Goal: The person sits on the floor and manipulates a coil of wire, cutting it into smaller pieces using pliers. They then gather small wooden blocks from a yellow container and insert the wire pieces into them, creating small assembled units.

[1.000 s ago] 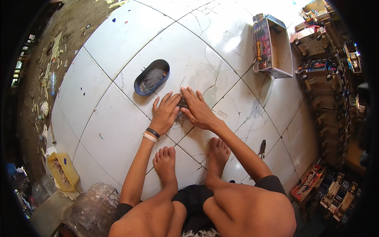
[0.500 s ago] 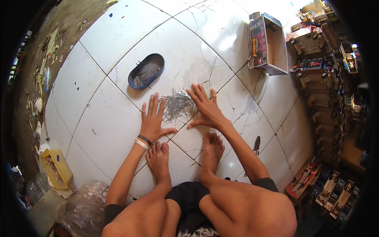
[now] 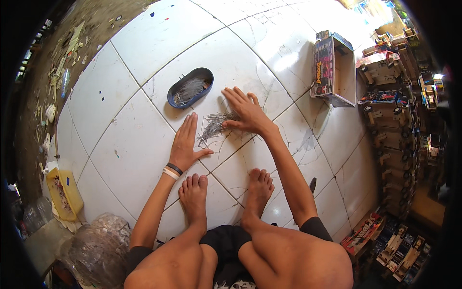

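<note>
A loose pile of thin silvery nails [image 3: 215,126] lies on the white tiled floor between my two hands. My left hand [image 3: 185,143] rests beside the pile's left side, fingers stretched forward and thumb pointing right. Over the pile's right part spreads my right hand [image 3: 246,112], its fingers apart and its palm hiding some nails. Neither hand grips anything. Just beyond the pile stands a dark blue oval tub [image 3: 191,87] with more of the nails in it.
An open printed box [image 3: 334,70] stands at the far right. Wooden toy vehicles [image 3: 385,111] are stacked along the right edge. At the left are a yellow container [image 3: 65,194] and a wrapped plastic bundle [image 3: 98,243]. A dark-handled tool [image 3: 313,185] lies right of my foot.
My right hand has moved inward over the nails, and the pile has become narrower. My left hand stays beside it, its fingers closer together. The whole view has shifted slightly.
</note>
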`<state>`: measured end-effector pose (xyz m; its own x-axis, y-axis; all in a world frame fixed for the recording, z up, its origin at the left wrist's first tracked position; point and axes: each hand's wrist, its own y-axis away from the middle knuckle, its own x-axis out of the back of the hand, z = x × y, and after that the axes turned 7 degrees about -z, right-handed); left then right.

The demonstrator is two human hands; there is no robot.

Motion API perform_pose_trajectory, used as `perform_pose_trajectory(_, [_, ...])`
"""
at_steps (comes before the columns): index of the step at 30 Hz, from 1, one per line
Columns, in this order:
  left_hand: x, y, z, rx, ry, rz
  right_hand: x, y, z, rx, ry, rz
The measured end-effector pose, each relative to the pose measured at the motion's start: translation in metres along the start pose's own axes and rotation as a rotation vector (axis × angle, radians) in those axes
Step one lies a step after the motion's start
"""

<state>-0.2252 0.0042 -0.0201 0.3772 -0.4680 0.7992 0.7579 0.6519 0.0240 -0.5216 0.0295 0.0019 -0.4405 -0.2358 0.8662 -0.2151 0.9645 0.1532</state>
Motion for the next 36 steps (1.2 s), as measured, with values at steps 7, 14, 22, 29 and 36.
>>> perform_pose_trajectory(7, [-0.024, -0.004, 0.025, 0.065, -0.371, -0.17, -0.021, 0.049, -0.033, 0.01, -0.062, -0.03])
perform_pose_trajectory(14, [-0.014, 0.009, 0.023, 0.091, -0.138, -0.105, -0.012, 0.095, -0.015, -0.291, -0.424, 0.325])
perform_pose_trajectory(22, [-0.04, 0.006, 0.037, 0.217, -0.356, -0.064, -0.085, 0.108, -0.062, -0.589, -0.014, 0.104])
perform_pose_trajectory(29, [-0.04, -0.017, 0.048, 0.16, -0.257, -0.067, -0.08, 0.084, -0.08, -0.494, -0.126, 0.184])
perform_pose_trajectory(36, [-0.017, -0.025, 0.022, 0.034, -0.135, -0.015, -0.042, 0.049, -0.022, -0.444, -0.031, 0.329])
